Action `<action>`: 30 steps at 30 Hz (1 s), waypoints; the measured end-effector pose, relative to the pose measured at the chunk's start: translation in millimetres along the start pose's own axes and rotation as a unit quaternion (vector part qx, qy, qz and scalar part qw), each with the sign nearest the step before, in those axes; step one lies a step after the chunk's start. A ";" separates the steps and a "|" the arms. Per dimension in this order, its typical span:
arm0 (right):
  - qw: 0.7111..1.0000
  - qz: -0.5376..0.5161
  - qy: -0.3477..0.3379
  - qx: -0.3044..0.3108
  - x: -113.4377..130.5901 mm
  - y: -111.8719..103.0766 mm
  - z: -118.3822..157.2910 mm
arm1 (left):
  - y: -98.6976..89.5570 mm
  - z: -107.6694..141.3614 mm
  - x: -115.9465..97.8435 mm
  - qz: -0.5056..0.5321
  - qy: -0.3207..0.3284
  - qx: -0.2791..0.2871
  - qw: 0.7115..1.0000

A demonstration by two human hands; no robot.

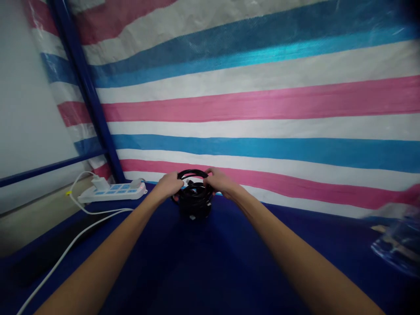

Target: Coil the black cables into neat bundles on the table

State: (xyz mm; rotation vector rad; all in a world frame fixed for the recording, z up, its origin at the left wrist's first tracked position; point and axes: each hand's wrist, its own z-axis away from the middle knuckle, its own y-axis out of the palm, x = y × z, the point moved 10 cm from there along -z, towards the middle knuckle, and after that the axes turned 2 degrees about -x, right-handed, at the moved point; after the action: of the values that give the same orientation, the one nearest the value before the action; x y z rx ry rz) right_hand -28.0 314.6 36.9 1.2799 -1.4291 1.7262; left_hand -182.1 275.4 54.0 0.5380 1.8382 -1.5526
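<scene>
Gripping a black cable coil (195, 203) by its left edge with the left hand (169, 184) and by its right edge with the right hand (221, 181). Placed near the back of a dark blue table (203, 267), before a striped sheet (262, 105) of pink, white and blue. Flanked at left by a white power strip (113, 193), at far right by a blurred see-through object (398, 245).

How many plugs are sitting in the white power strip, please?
2. One white plug is near the left end of the power strip in the picture; the second plug is near its right end. I see no others there.
</scene>
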 end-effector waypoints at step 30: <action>0.892 0.372 -0.226 0.118 -84.6 -29.4 238.8 | 192.3 254.1 -98.5 -0.097 0.676 0.144 0.716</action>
State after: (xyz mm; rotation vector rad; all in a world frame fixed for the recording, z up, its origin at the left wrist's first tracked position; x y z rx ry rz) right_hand 106.6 109.3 -32.5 1.4313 -2.2556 2.2317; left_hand 74.2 78.9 -29.2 2.1271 2.6643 -1.6869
